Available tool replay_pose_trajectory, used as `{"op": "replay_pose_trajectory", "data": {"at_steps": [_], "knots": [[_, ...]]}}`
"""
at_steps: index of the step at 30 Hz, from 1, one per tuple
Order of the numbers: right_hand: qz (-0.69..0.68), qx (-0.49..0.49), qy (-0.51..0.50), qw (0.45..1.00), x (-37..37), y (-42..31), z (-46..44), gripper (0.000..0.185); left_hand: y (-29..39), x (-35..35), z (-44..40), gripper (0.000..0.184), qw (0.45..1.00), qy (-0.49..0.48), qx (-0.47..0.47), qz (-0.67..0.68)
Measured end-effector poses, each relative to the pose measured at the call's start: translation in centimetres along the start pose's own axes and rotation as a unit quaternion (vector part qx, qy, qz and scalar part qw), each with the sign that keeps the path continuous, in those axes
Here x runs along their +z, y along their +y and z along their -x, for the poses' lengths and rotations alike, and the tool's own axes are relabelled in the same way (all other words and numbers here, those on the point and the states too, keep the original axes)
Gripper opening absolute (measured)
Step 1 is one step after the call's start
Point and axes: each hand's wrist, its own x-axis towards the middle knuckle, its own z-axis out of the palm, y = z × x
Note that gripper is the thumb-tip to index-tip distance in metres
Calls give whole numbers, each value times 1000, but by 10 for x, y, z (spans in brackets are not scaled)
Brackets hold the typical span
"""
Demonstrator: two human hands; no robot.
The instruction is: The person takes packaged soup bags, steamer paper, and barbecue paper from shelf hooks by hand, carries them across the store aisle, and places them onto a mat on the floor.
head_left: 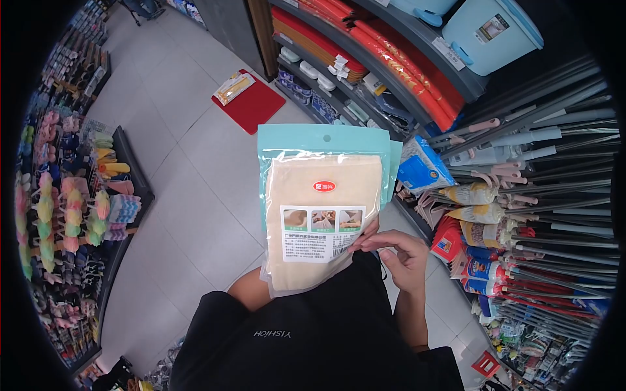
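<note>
A clear packet of folded cream cloth [313,260] with a teal header is held up in front of my chest, its label and small photos facing me. The teal edge of at least one more packet [395,166] shows behind it. My left hand [371,228] is mostly hidden behind the packets, closed on them; only some fingers show at the right edge. My right hand [403,259] is at the lower right corner, fingertips touching the packet's edge and thumb apart from the fingers.
To the right, a shelf holds many long-handled mops and brushes [486,215], with a blue packet [422,166] near. Light-blue bins [492,36] stand above. A red mat [254,107] with a packet on it lies on the tiled floor [195,176]. Hanging goods [72,208] line the left.
</note>
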Motion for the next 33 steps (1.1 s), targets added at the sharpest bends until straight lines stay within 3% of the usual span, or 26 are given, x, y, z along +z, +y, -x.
{"op": "replay_pose_trajectory", "data": {"at_steps": [11, 33], "knots": [[9, 12, 5, 1000, 4, -3, 1, 17, -1, 2, 3, 54, 1000, -1, 0, -6], [20, 10, 11, 1000, 7, -5, 6, 13, -1, 4, 12, 52, 1000, 5, 7, -4]]}}
